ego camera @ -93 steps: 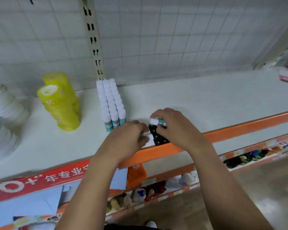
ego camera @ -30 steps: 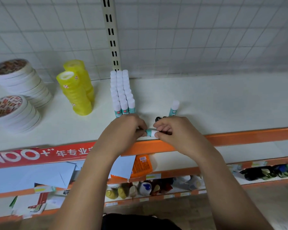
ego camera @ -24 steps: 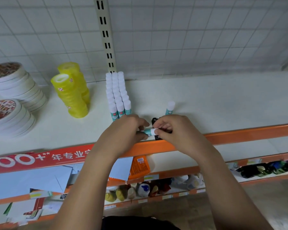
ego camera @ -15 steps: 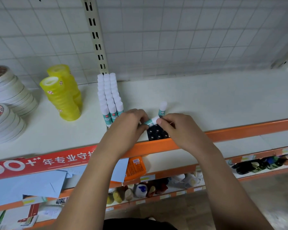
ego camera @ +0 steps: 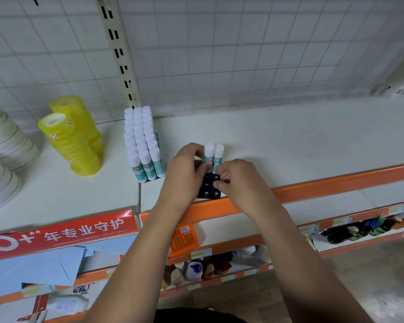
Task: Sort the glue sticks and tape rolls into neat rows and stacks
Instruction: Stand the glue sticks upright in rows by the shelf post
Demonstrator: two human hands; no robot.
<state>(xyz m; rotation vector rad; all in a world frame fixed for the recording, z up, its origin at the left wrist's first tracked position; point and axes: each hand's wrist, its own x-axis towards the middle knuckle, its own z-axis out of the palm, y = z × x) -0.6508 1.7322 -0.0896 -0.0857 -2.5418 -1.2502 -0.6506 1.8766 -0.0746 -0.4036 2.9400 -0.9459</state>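
Two white-capped teal glue sticks [ego camera: 213,155] stand side by side in a black holed tray [ego camera: 209,188] near the shelf's front edge. My left hand [ego camera: 184,173] grips the left stick, thumb on its teal body. My right hand [ego camera: 237,180] pinches the lower part of the right stick from the right. A full block of glue sticks [ego camera: 143,143] stands in three rows to the left. Two stacks of yellow tape rolls [ego camera: 72,138] rise further left, and stacks of white tape rolls [ego camera: 2,148] sit at the left edge.
The white shelf [ego camera: 289,141] has an orange front rail [ego camera: 336,185] and a wire grid back wall. A slotted upright [ego camera: 120,52] stands behind the glue block. Lower shelves hold bottles, blue paper and an orange packet. A red banner covers the left rail.
A second glue stick, held sideways between both hands half a second ago, now stands upright beside the lone stick in the black tray. Both hands moved slightly back onto the shelf.
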